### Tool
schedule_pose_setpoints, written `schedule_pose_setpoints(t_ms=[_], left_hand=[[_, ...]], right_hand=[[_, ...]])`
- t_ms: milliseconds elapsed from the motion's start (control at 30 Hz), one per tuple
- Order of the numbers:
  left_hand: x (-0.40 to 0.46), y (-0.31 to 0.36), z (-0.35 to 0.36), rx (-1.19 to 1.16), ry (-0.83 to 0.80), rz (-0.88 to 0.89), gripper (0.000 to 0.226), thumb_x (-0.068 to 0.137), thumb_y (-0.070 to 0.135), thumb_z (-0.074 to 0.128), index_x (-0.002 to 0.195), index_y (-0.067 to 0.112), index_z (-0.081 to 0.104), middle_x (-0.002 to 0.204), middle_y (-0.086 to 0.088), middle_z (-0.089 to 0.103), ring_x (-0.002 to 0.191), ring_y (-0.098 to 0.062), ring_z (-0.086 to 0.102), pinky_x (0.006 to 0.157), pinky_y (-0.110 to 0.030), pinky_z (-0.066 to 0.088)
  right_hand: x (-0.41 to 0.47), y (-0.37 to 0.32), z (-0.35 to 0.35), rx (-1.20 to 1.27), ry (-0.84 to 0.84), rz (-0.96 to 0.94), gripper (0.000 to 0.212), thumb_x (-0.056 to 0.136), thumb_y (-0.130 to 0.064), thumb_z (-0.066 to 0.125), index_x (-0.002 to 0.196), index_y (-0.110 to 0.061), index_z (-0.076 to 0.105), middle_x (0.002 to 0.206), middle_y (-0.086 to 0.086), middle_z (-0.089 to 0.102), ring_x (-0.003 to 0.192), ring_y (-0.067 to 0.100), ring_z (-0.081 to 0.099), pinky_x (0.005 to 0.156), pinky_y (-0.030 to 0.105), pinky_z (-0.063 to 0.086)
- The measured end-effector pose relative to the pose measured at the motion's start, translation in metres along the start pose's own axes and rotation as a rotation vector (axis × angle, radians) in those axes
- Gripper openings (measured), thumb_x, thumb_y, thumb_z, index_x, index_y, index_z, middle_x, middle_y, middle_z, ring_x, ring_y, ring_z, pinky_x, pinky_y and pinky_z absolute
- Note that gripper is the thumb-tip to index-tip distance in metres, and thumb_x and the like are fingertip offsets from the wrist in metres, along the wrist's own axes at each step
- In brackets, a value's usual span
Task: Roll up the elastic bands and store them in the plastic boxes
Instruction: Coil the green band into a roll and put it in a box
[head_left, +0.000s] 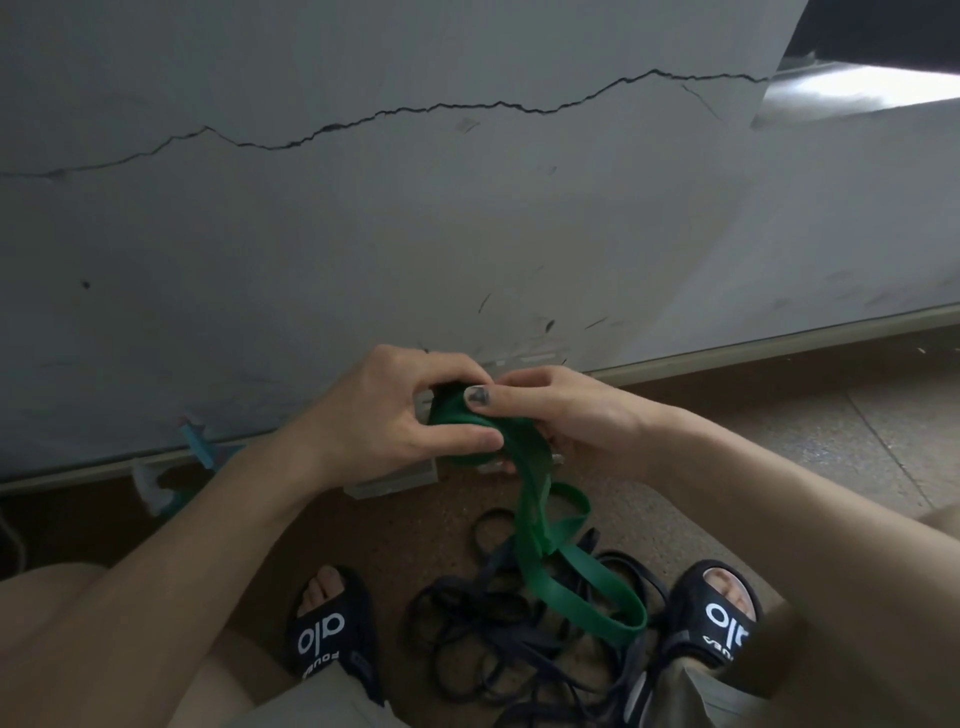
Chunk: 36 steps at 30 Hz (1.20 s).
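Knees and forearms fill the near corners, cut off by the frame edges, with two black slides (332, 629) on the speckled floor (779, 431) between them. Between the slides lies a tangle of dark bands (498, 618), looped over one another so that their number cannot be told. Out of that heap rises a green band (571, 587), its loose end lying twisted across the dark ones and its upper end wound into a roll held above the floor, near the foot of the wall. Both hands hold that roll: the left hand (395, 415) curls round it from the left, thumb below and fingers over the top, while the right hand (561, 415) pinches it from the right, its thumb pressed flat on the green face. Behind and under the hands sits a clear plastic box (395, 480), mostly hidden by them; only a pale lower edge and a corner show, and what it holds cannot be made out. Farther left, by the skirting, stands a second clear box (150, 483) with something teal (197, 439) beside or in it, too dim and blurred to tell which. Beyond is a grey wall (363, 234) crossed by a long crack (395, 111).
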<state>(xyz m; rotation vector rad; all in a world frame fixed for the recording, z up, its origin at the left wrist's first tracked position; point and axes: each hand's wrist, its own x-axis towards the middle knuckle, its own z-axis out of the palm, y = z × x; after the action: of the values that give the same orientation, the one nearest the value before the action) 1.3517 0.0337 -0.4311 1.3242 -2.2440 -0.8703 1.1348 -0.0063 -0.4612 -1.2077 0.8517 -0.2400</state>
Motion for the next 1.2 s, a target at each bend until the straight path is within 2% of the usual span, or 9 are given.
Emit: schedule_pose_setpoints(t_ms=[67,200,367,567,767,933,1033,1133,1200], left_hand=[[-0.001,0.001,0.002,-0.052,0.05,0.012,0.035,0.082,0.051,0.073,0.108,0.028,0.072,0.098,0.016,0.073,0.096,-0.009,0.07,0.082,-0.034,0.057],[0.0,0.004,0.001,-0.131,0.118,0.002,0.032,0.083,0.043,0.078,0.108,0.024,0.071,0.1,0.012,0.073,0.101,-0.013,0.07,0.088,-0.034,0.055],[0.003,0.002,0.001,0.044,-0.037,-0.018,0.034,0.084,0.043,0.079,0.113,0.027,0.072,0.1,0.013,0.073,0.095,-0.007,0.068,0.081,-0.034,0.053],[0.0,-0.001,0.006,-0.033,0.107,0.039,0.036,0.085,0.048,0.073,0.111,0.023,0.073,0.101,0.014,0.074,0.097,-0.007,0.07,0.084,-0.032,0.055],[0.0,-0.003,0.003,0.074,-0.046,-0.028,0.034,0.083,0.045,0.081,0.112,0.03,0.072,0.097,0.017,0.072,0.093,-0.005,0.067,0.076,-0.027,0.052],[-0.002,-0.003,0.004,-0.059,0.073,-0.022,0.038,0.081,0.051,0.075,0.108,0.025,0.074,0.097,0.012,0.075,0.096,-0.01,0.071,0.085,-0.038,0.055],[-0.003,-0.003,0.001,-0.056,0.048,-0.042,0.035,0.082,0.045,0.079,0.11,0.026,0.072,0.1,0.014,0.074,0.099,-0.008,0.07,0.088,-0.037,0.055],[-0.002,-0.002,0.003,0.015,-0.047,-0.048,0.033,0.085,0.045,0.079,0.112,0.029,0.071,0.099,0.014,0.073,0.095,-0.008,0.069,0.081,-0.038,0.055],[-0.002,-0.002,0.004,0.024,-0.039,-0.032,0.034,0.086,0.048,0.077,0.112,0.027,0.073,0.096,0.012,0.074,0.092,-0.009,0.069,0.077,-0.039,0.054]], right_hand=[[-0.003,0.0,-0.001,0.03,-0.09,0.007,0.054,0.089,-0.053,0.07,0.125,-0.013,0.071,0.121,0.019,0.072,0.109,0.044,0.068,0.093,0.047,0.055],[-0.005,-0.005,-0.003,0.199,-0.126,-0.055,0.039,0.094,-0.038,0.066,0.12,-0.01,0.071,0.099,0.007,0.071,0.082,0.015,0.063,0.069,0.028,0.052],[0.003,-0.001,0.008,-0.116,0.152,-0.034,0.047,0.087,-0.044,0.077,0.11,-0.004,0.07,0.078,0.0,0.072,0.071,0.017,0.068,0.066,0.03,0.056],[-0.005,-0.008,-0.006,0.181,-0.176,-0.007,0.046,0.098,-0.034,0.063,0.133,-0.004,0.064,0.111,0.011,0.07,0.094,0.022,0.064,0.078,0.03,0.055],[0.004,0.002,0.005,-0.123,0.141,-0.026,0.067,0.074,-0.06,0.079,0.115,-0.008,0.07,0.103,0.014,0.077,0.092,0.03,0.073,0.082,0.039,0.059],[-0.006,-0.008,-0.001,0.119,-0.153,-0.028,0.043,0.093,-0.044,0.06,0.122,-0.013,0.068,0.101,0.002,0.073,0.089,0.016,0.068,0.078,0.032,0.055],[-0.003,-0.007,-0.001,0.129,-0.086,-0.048,0.043,0.09,-0.039,0.066,0.119,-0.007,0.07,0.093,0.004,0.074,0.084,0.015,0.067,0.071,0.029,0.054],[0.003,0.001,0.008,-0.13,0.103,-0.025,0.05,0.084,-0.053,0.074,0.111,-0.011,0.073,0.086,0.004,0.075,0.076,0.016,0.07,0.067,0.03,0.054],[0.003,0.004,0.008,-0.104,0.044,-0.006,0.054,0.087,-0.057,0.069,0.117,-0.012,0.072,0.091,0.004,0.075,0.079,0.017,0.068,0.069,0.03,0.053]])
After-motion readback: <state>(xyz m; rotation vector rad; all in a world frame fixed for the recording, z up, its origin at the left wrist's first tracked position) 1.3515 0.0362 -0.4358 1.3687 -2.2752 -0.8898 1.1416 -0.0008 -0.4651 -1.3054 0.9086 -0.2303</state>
